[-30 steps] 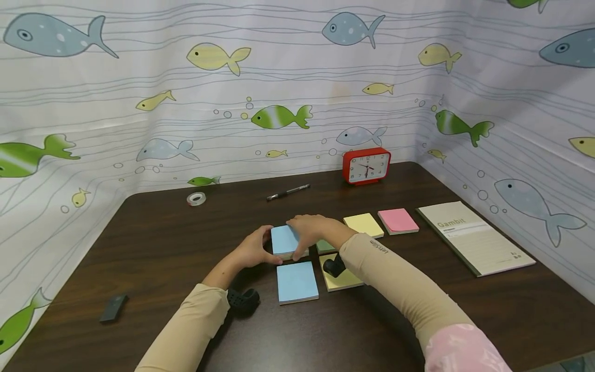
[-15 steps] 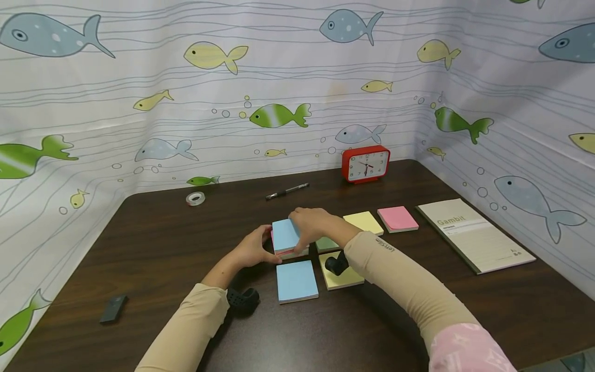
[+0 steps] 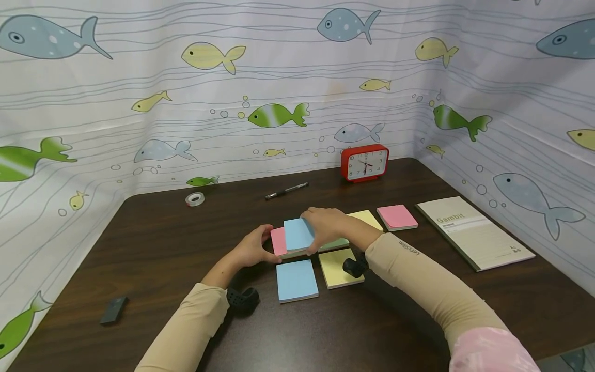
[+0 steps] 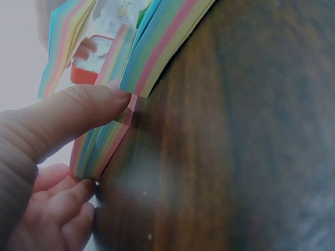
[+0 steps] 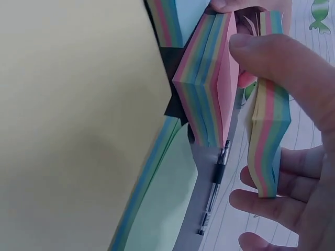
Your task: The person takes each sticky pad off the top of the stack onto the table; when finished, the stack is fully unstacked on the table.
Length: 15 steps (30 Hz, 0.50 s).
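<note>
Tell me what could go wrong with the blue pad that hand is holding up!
The blue-topped pad might slip, since the right hand pinches it in the air. The left hand might nudge the pink-topped stack it holds into the other blue pad close in front. The black wrist device might bump the near yellow pad, as it seems just above.

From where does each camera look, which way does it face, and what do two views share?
Head: on the head, facing forward and down at the brown table; left hand, right hand, beige sleeves show.
Left wrist: on that wrist, facing the pink-topped sticky-note stack and alarm clock; left hand shows.
Right wrist: on that wrist, facing the raised sticky-note pad and pen; right hand and part of the left show.
Both wrist views share that stack.
</note>
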Motion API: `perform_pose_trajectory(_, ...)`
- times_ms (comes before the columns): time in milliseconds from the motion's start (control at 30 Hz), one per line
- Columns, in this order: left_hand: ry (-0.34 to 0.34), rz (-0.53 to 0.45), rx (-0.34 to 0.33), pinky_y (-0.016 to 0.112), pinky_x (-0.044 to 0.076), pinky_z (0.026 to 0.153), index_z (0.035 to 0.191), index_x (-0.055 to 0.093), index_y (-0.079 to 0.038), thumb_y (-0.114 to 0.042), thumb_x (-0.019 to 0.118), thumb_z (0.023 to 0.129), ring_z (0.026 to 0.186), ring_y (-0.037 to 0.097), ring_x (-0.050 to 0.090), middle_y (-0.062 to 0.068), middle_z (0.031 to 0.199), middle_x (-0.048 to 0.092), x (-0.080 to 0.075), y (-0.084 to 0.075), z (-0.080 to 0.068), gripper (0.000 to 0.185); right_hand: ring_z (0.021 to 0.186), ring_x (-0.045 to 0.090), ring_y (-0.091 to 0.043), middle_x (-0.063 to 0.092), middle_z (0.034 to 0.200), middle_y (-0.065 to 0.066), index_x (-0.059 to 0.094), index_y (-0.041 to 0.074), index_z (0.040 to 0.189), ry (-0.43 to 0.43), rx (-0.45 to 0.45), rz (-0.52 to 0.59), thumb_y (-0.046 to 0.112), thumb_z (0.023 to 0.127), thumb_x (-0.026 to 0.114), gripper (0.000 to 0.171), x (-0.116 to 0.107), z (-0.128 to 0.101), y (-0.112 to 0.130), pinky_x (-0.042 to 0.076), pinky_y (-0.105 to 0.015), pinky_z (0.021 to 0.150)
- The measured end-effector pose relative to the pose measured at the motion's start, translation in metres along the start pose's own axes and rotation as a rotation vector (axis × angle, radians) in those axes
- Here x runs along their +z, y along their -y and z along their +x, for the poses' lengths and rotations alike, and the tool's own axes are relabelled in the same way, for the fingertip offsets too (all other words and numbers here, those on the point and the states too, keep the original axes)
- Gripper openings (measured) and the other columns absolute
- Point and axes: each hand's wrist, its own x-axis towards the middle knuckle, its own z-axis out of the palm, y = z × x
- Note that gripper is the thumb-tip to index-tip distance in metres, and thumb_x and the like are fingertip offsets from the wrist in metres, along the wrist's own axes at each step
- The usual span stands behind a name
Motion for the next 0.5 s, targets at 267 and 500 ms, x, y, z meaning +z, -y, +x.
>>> perform_pose_trajectory(267, 0.004, -0.004, 0.007, 0.039, 0.032, 0.094, 0.130, 0.028, 0.004, -0.017, 0.081, 0.059, 0.121, 0.027, 0.033, 0.018, 0.134, 0.031, 0.000, -0.002, 0.000, 0.091, 0.090, 0.049, -0.015, 0.048, 0.111, -0.004, 0.043, 0.008, 0.125, -0.026, -0.026, 0.008, 0.053, 0.058, 0.071, 0.085, 0.001, -0.017, -0.007, 0.043, -0.035, 0.075)
perform_pose_trajectory(500, 0.003, 0.006, 0.017, 0.039, 0.032, 0.093, 0.130, 0.029, 0.005, -0.018, 0.081, 0.059, 0.121, 0.027, 0.034, 0.018, 0.134, 0.031, 0.000, 0.001, -0.002, 0.091, 0.085, 0.048, -0.014, 0.048, 0.106, -0.002, 0.043, 0.008, 0.123, -0.055, -0.049, 0.034, 0.051, 0.059, 0.071, 0.082, 0.005, -0.029, -0.013, 0.042, -0.032, 0.070)
